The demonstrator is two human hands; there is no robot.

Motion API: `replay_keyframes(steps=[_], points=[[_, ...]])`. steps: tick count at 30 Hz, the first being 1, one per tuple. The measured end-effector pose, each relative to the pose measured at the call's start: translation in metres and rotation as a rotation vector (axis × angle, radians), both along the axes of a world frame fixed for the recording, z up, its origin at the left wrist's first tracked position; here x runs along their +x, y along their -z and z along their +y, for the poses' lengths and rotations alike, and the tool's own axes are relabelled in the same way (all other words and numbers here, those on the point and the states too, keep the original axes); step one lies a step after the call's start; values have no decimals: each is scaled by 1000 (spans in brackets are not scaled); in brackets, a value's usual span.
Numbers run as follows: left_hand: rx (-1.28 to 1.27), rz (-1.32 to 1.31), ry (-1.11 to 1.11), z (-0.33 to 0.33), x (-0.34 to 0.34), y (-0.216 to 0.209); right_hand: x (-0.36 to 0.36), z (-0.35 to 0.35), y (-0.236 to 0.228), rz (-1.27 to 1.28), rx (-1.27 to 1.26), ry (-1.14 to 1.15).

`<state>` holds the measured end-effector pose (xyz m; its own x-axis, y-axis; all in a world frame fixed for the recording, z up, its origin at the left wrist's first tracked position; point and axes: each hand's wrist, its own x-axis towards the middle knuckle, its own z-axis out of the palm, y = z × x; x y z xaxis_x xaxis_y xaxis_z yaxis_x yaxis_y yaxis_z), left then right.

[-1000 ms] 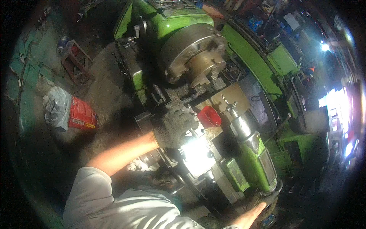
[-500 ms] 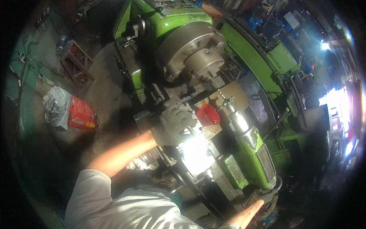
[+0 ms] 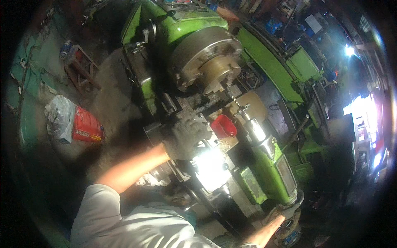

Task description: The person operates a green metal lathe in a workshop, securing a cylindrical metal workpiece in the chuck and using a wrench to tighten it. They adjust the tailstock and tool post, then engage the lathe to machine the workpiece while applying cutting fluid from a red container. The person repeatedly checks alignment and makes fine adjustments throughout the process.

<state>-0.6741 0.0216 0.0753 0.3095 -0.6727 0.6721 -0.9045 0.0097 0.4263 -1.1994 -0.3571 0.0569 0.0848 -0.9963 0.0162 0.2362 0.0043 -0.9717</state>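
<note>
My left hand point(image 3: 188, 138), in a dark grey work glove, lies over the tool post area of a green lathe, fingers laid across the metal; what is under the palm is hidden. A red cup-like container point(image 3: 223, 126) sits just right of its fingertips. At the lower right my right hand point(image 3: 285, 213), also gloved, is closed round the handwheel point(image 3: 300, 199) at the end of the green tailstock point(image 3: 271, 163). From the tailstock's bright quill point(image 3: 257, 130) a drill bit point(image 3: 235, 100) points at the round workpiece point(image 3: 219, 72) in the large lathe chuck point(image 3: 186, 62).
Strong glare covers a flat part of the carriage point(image 3: 211, 170) below my left hand. The green headstock point(image 3: 188, 22) stands at the top. On the floor at left are a red-and-white bag point(image 3: 84, 123) and a rusty metal stand point(image 3: 82, 68). More machinery stands at right.
The chuck and workpiece show a different face, as if turned. The drill bit's tip appears nearer the workpiece. The whole view has shifted slightly; both hands keep their places.
</note>
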Motion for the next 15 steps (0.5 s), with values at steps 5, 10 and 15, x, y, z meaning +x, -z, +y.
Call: replay_keyframes(steps=[5,10,15], points=[[7,2,18,1,0,4,33,37,-25,18,132,127],[39,-44,-11,-1,-4,5,-9,3,6,-45,86,75],[5,-25,16,3,0,1,51,50,-34,-43,103,132]])
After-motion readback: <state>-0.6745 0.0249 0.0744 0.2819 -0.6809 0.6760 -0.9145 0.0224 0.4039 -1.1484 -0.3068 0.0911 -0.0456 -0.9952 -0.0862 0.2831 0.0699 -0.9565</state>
